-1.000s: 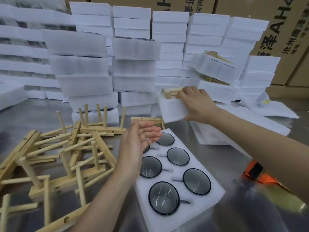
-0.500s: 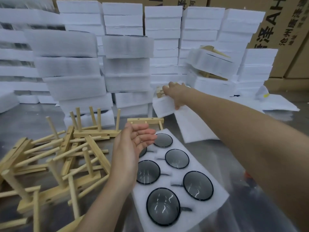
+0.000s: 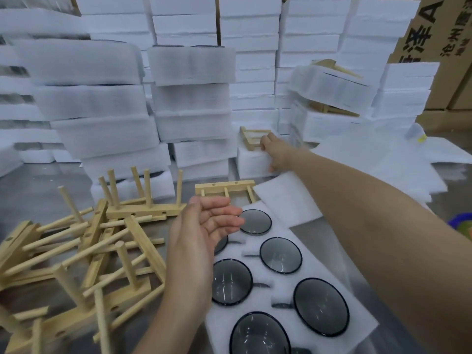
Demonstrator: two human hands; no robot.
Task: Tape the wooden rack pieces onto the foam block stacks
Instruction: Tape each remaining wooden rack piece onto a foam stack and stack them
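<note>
My right hand (image 3: 275, 152) reaches far forward and grips a small white foam block (image 3: 251, 162), fingers over its top and thumb on its front face. A wooden rack piece (image 3: 251, 137) lies flat on that block, at my fingertips. The block stands on the metal table against the foam stacks (image 3: 191, 98). My left hand (image 3: 204, 226) hovers open, palm turned inward, holding nothing, above the near foam tray (image 3: 314, 267) of round glass lids. Another rack piece (image 3: 224, 189) lies flat just beyond the tray.
A loose pile of wooden racks (image 3: 84, 251) covers the table's left side. Thin foam sheets (image 3: 281, 200) lie under my right forearm. Wrapped foam bundles with racks (image 3: 332, 85) lean at the back right, before cardboard boxes (image 3: 434, 34).
My right hand has carried the foam block with its rack away from me, to the table at the foot of the stacks. My left hand has barely moved.
</note>
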